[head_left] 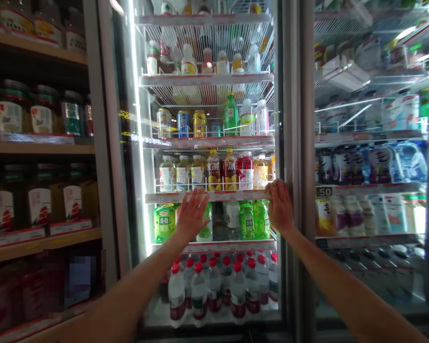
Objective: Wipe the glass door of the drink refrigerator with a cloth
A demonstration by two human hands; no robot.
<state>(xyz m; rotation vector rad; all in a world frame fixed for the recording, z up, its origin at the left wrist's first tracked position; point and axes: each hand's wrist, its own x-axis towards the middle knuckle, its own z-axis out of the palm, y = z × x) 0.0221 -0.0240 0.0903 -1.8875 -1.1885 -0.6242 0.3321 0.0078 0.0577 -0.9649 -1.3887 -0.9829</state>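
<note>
My left hand (192,216) is raised with its fingers spread, in front of the lit glass door (218,114) of a drinks cooler. Whether it touches the glass I cannot tell. At the door's right side, my right hand (280,207) has bent fingers close together against the door frame (296,143); the fingertips are partly hidden. Behind the left hand are green drink bottles (164,221), with more green bottles (254,219) toward the right hand. One shelf higher stand tea bottles with yellow caps (221,170) and a red bottle (246,169).
Red-capped bottles (238,290) fill the cooler floor. Cans (199,123) and other bottles stand on upper shelves. On the left, a wooden rack (39,146) holds jars and bottles. Another cooler with stocked shelves (372,138) is on the right.
</note>
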